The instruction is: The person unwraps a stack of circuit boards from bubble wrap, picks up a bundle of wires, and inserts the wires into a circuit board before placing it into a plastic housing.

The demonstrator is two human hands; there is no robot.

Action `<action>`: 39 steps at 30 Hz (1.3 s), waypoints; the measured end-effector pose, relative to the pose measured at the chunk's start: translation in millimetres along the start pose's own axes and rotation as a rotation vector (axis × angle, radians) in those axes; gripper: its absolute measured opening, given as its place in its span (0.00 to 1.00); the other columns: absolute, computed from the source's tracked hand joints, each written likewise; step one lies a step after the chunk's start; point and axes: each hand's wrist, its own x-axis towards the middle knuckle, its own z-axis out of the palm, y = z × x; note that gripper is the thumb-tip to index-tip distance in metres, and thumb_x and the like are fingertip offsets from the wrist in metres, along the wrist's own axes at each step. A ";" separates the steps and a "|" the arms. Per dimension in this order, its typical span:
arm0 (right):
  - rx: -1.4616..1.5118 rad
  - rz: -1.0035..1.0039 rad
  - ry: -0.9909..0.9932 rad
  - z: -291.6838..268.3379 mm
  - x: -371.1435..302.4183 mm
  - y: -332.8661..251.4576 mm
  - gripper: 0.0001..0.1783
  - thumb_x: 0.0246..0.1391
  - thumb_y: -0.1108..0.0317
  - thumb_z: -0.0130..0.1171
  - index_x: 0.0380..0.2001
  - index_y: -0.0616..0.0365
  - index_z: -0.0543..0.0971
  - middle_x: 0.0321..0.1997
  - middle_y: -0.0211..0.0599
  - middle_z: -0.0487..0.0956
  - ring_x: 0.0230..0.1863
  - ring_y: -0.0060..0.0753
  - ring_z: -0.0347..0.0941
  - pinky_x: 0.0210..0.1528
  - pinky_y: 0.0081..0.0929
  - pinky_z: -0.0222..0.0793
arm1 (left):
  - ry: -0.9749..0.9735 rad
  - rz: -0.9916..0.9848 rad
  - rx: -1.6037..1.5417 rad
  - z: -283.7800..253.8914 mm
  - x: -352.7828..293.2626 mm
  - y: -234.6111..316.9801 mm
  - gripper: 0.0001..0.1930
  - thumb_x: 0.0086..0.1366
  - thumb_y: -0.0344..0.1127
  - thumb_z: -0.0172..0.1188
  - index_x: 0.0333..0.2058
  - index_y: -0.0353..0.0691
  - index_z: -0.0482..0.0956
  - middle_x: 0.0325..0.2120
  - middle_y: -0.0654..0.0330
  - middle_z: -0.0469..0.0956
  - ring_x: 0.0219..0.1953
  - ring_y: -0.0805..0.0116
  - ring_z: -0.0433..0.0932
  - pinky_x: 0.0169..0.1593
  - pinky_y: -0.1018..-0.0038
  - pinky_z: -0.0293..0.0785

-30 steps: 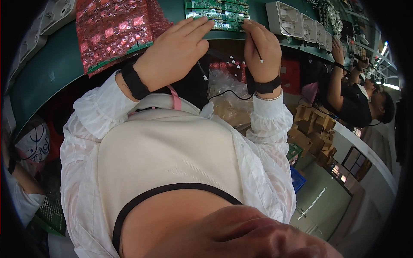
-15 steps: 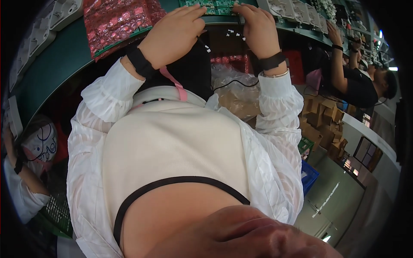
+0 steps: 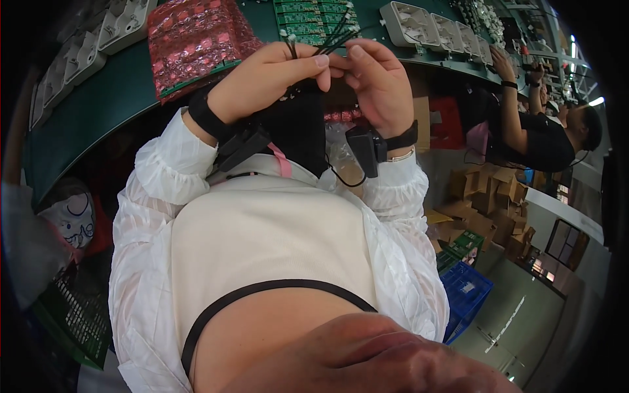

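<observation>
Just in front of the bench edge, my two hands meet over a bunch of thin black cables (image 3: 335,40) with small white connectors at their ends. My left hand (image 3: 272,75) is closed round the bunch, its thumb pressed along the near side. My right hand (image 3: 380,82) pinches at the same bunch, with thumb and fingers together. The cables fan up and out between the hands; their lower ends are hidden by my fingers. Beyond lies a panel of green circuit boards (image 3: 301,18) on the green bench top (image 3: 262,12).
Pink bubble wrap (image 3: 193,42) with a board edge showing lies left of my hands. White plastic housings stand in rows at left (image 3: 121,29) and right (image 3: 409,25). A co-worker in black (image 3: 534,134) works at the right. Cardboard boxes (image 3: 488,196) and a blue crate (image 3: 466,295) are on the floor.
My hands have drawn back from the circuit boards and come together, turned with the fingers inward. The cables, which hung low near the hands, now stick up between them.
</observation>
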 end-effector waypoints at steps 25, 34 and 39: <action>-0.093 -0.203 0.190 13.0 -0.6 2.5 0.09 0.64 0.68 0.61 0.39 0.64 0.82 0.35 0.38 0.84 0.24 0.14 0.64 0.25 0.13 0.57 | 0.380 -0.211 -0.418 9.2 -17.3 -9.5 0.18 0.77 0.44 0.49 0.45 0.34 0.81 0.43 0.56 0.84 0.38 0.74 0.80 0.46 0.78 0.78; -0.151 -0.331 0.267 14.5 0.1 2.7 0.07 0.62 0.70 0.64 0.36 0.64 0.82 0.33 0.39 0.84 0.22 0.12 0.62 0.24 0.12 0.55 | 0.213 -0.305 -0.375 6.9 -20.5 -12.2 0.17 0.78 0.43 0.49 0.49 0.36 0.79 0.34 0.65 0.79 0.25 0.85 0.61 0.29 0.87 0.61; -0.260 -0.359 0.265 15.0 -2.3 2.5 0.07 0.63 0.71 0.63 0.39 0.64 0.82 0.35 0.38 0.84 0.21 0.15 0.63 0.23 0.13 0.56 | 0.222 -0.295 -0.370 4.4 -20.9 -15.4 0.13 0.74 0.41 0.55 0.45 0.37 0.81 0.34 0.66 0.80 0.28 0.85 0.67 0.29 0.86 0.63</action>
